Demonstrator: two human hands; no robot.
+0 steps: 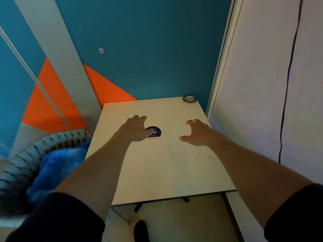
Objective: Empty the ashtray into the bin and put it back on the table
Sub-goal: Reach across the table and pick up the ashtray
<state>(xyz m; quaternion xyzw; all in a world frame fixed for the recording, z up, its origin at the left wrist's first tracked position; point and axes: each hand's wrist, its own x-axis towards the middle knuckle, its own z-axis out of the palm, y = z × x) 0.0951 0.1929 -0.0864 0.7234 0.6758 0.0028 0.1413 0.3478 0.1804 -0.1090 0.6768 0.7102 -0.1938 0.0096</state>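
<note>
Clearly nothing is held yet: both hands hover over the middle of the counter (167, 163), with the fingers spread and a little curled, and nothing between them. The left hand (135, 129) hangs above a round purple sticker (154, 132) near the centre and covers part of it. The right hand (197, 133) is nearer the right edge, its palm turned downward and its thumb pointing inward.

The ashtray (189, 98) stands at the far right corner of the counter, very near the blue back wall (148, 41) and the pale wall panel (262, 84) at the right. This looks like a place chosen to keep it out of the way. It is well apart from both hands. What lies inside it is too small to tell.

I judge that the task is at its very start and the reach for the ashtray is not yet made. The right hand is the closer one, so it would probably take it.

At the left edge, below the counter, a woven seat (26, 154) holds a blue plastic bag (57, 165); whether this serves as the bin I cannot tell.
</note>
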